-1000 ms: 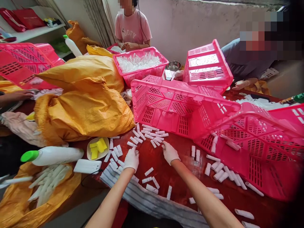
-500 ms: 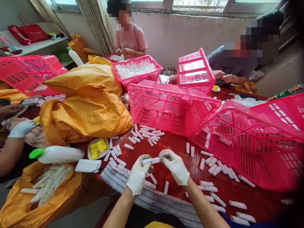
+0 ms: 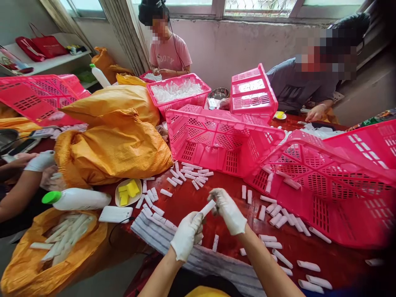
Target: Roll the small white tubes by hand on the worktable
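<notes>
Two hands in white gloves are over the red desk [image 3: 182,200], close together. The left hand [image 3: 187,235] has its fingers closed around a small white tube [image 3: 207,209]. The tube is tilted, and its top end sticks out of the hand toward the right hand [image 3: 230,210]. The right hand has its fingers bent, just beside that top end. I cannot tell if they touch the tube.

Under the hands, a striped towel [image 3: 216,262] lies along the near edge of the desk. Many more little white tubes [image 3: 192,166] lie in a loose bunch past the hands, near a pink basket [image 3: 213,154] tipped on its side. Others lie to the left, by the towel, and to the right, by another tipped basket [image 3: 306,202].

On the left there is a small dish [image 3: 139,199] with yellow blocks [image 3: 133,188] in it. Next to it are a white bottle [image 3: 82,199] with a green cap, lying down, and a flat white box [image 3: 116,214]. Below them, an open yellow sack [image 3: 18,264] has long white tubes inside. A big yellow sack [image 3: 117,148] sits behind the bottle. Farther back, one person wears a pink shirt [image 3: 171,53] and another wears a dark top [image 3: 297,82].
</notes>
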`<move>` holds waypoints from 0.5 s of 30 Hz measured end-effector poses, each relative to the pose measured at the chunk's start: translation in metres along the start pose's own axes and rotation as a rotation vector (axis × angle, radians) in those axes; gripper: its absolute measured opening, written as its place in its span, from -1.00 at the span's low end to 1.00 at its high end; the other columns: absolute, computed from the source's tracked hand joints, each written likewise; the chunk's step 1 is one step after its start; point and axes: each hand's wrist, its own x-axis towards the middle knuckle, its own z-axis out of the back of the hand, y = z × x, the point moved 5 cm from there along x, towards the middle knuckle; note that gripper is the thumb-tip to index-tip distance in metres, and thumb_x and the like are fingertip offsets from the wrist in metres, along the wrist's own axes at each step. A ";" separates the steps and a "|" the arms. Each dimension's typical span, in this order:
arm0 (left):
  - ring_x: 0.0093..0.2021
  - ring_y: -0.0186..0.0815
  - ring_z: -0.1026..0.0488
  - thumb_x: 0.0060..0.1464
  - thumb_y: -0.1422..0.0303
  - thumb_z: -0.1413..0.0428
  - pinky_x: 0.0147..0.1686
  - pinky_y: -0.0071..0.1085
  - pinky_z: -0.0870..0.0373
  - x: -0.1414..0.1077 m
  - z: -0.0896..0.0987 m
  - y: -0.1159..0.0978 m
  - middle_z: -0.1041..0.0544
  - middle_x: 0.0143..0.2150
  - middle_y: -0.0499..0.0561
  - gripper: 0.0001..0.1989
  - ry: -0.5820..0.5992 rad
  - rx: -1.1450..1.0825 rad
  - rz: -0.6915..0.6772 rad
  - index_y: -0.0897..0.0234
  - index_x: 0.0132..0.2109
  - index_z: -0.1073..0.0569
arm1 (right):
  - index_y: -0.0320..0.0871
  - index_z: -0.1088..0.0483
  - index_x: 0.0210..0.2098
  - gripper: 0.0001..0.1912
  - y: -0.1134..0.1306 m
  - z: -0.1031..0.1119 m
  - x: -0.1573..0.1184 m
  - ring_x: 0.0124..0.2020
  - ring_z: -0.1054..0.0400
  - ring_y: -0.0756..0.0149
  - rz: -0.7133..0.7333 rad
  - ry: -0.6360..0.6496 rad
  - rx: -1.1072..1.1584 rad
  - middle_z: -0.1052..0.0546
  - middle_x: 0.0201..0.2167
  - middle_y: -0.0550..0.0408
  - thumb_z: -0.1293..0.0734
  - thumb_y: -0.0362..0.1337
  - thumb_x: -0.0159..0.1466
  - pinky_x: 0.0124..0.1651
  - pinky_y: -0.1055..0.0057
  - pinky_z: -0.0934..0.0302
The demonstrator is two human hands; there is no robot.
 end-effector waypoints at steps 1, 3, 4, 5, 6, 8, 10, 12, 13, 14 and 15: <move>-0.68 -0.54 0.19 -0.06 -0.20 0.00 -0.71 -0.55 0.15 0.000 0.002 0.000 0.01 -0.63 -0.29 -0.47 0.000 -0.007 0.004 0.22 -0.37 -0.21 | -0.10 -0.23 -0.32 -0.54 -0.002 0.004 -0.002 -0.64 -0.08 0.46 0.000 -0.055 0.032 -0.32 -0.51 0.23 -0.23 0.19 0.17 -0.58 0.47 -0.03; -0.67 -0.54 0.15 -0.04 -0.17 -0.02 -0.70 -0.56 0.14 -0.002 0.005 -0.003 -0.02 -0.62 -0.27 -0.49 -0.025 -0.004 -0.002 0.23 -0.35 -0.23 | -0.10 -0.22 -0.41 -0.54 -0.002 0.010 -0.007 -0.64 -0.03 0.47 0.026 -0.116 0.036 -0.22 -0.59 0.29 -0.33 0.17 0.10 -0.58 0.48 0.00; -0.66 -0.53 0.09 -0.02 -0.14 -0.05 -0.68 -0.56 0.11 -0.003 0.007 -0.006 -0.06 -0.61 -0.25 -0.51 -0.057 0.027 -0.024 0.24 -0.34 -0.25 | -0.10 -0.23 -0.43 -0.55 -0.002 0.011 -0.009 -0.64 -0.02 0.47 0.033 -0.120 0.027 -0.19 -0.62 0.30 -0.35 0.15 0.08 -0.58 0.49 0.02; -0.64 -0.53 0.03 -0.01 -0.10 -0.07 -0.65 -0.56 0.06 -0.005 0.009 -0.011 -0.11 -0.59 -0.22 -0.54 -0.102 0.076 -0.062 0.25 -0.33 -0.29 | -0.10 -0.24 -0.44 -0.55 -0.001 0.011 -0.010 -0.63 -0.01 0.47 0.038 -0.122 0.024 -0.18 -0.62 0.30 -0.37 0.15 0.07 -0.58 0.49 0.03; -0.60 -0.52 -0.04 0.00 -0.05 -0.10 -0.62 -0.57 0.02 -0.007 0.010 -0.016 -0.16 -0.56 -0.19 -0.57 -0.148 0.127 -0.107 0.26 -0.32 -0.33 | -0.11 -0.26 -0.44 -0.55 0.000 0.011 -0.011 -0.62 -0.01 0.47 0.045 -0.124 0.024 -0.20 -0.61 0.29 -0.38 0.15 0.05 -0.58 0.49 0.02; -0.57 -0.52 -0.09 -0.01 0.00 -0.15 -0.59 -0.57 0.01 -0.009 0.009 -0.022 -0.21 -0.54 -0.17 -0.61 -0.183 0.132 -0.142 0.26 -0.32 -0.36 | -0.11 -0.30 -0.44 -0.55 0.003 0.010 -0.011 -0.61 -0.04 0.46 0.052 -0.114 0.013 -0.23 -0.61 0.26 -0.39 0.14 0.03 -0.57 0.48 0.01; -0.63 -0.54 0.01 -0.04 -0.05 -0.15 -0.63 -0.56 0.08 -0.010 0.004 -0.022 -0.13 -0.59 -0.21 -0.57 -0.107 0.018 -0.077 0.26 -0.36 -0.32 | -0.12 -0.33 -0.46 -0.55 0.005 0.008 -0.009 -0.60 -0.06 0.44 0.052 -0.065 -0.013 -0.25 -0.62 0.25 -0.40 0.15 0.02 -0.57 0.47 -0.01; -0.70 -0.56 0.19 -0.04 -0.11 -0.11 -0.67 -0.54 0.17 -0.011 -0.003 -0.018 0.03 -0.64 -0.28 -0.52 0.083 -0.182 0.090 0.24 -0.41 -0.24 | -0.13 -0.34 -0.49 -0.56 0.008 0.007 -0.008 -0.59 -0.08 0.44 0.067 -0.003 -0.035 -0.28 -0.61 0.23 -0.40 0.14 0.01 -0.54 0.46 -0.04; -0.71 -0.57 0.26 -0.02 -0.11 -0.09 -0.69 -0.54 0.20 -0.012 -0.007 -0.016 0.10 -0.66 -0.31 -0.51 0.185 -0.283 0.181 0.24 -0.44 -0.21 | -0.13 -0.34 -0.50 -0.56 0.010 0.006 -0.009 -0.58 -0.09 0.44 0.081 0.023 -0.041 -0.29 -0.60 0.22 -0.41 0.14 0.01 -0.53 0.46 -0.06; -0.71 -0.57 0.32 0.01 -0.10 -0.07 -0.69 -0.54 0.22 -0.014 -0.010 -0.015 0.14 -0.67 -0.32 -0.52 0.272 -0.380 0.261 0.24 -0.45 -0.20 | -0.13 -0.34 -0.50 -0.56 0.012 0.006 -0.009 -0.57 -0.11 0.43 0.098 0.043 -0.046 -0.30 -0.58 0.22 -0.41 0.13 0.01 -0.51 0.46 -0.08; -0.71 -0.57 0.35 0.04 -0.07 -0.08 -0.70 -0.55 0.23 -0.016 -0.013 -0.015 0.15 -0.68 -0.33 -0.53 0.335 -0.474 0.327 0.24 -0.46 -0.19 | -0.13 -0.35 -0.49 -0.57 0.015 0.005 -0.010 -0.54 -0.14 0.42 0.118 0.060 -0.047 -0.32 -0.56 0.20 -0.39 0.13 0.05 -0.48 0.46 -0.11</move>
